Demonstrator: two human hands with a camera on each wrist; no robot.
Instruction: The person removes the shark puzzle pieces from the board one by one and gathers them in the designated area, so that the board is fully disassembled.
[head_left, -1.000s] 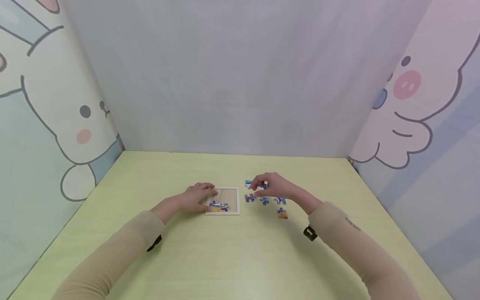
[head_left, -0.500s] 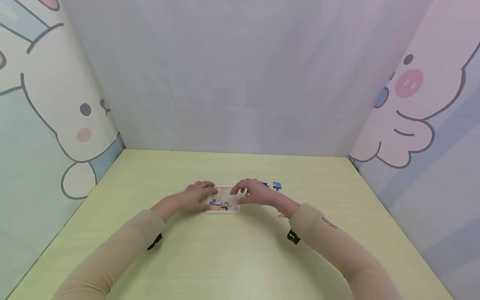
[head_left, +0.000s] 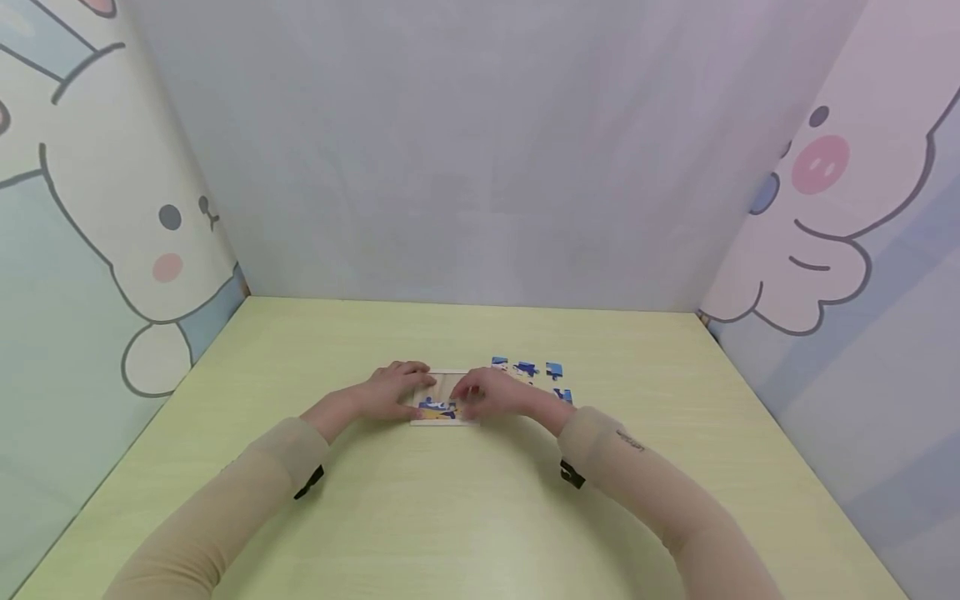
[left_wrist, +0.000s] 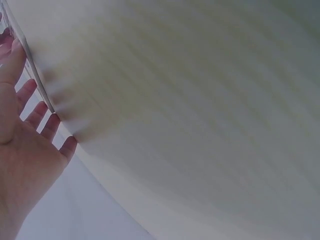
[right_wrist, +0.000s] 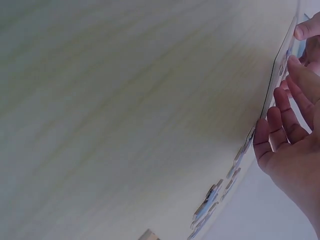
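Note:
A small light wooden puzzle tray lies on the table, with a few blue, white and yellow pieces fitted along its near left side. My left hand rests on the tray's left edge, fingers spread along the rim and thumb near the lower corner. Over the tray's right side, my right hand pinches a jigsaw puzzle piece between bent fingers and thumb. The hand hides most of that piece. In the right wrist view, the fingertips of my right hand are low along the tray's edge.
Several loose puzzle pieces lie on the table right of the tray, some hidden behind my right hand. The pale yellow table is bordered by a grey back wall and side panels with cartoon animals.
My right hand has moved left from above the loose pieces to the tray's right side, and its fingers have come down closer to the tray. My left hand has stayed on the tray.

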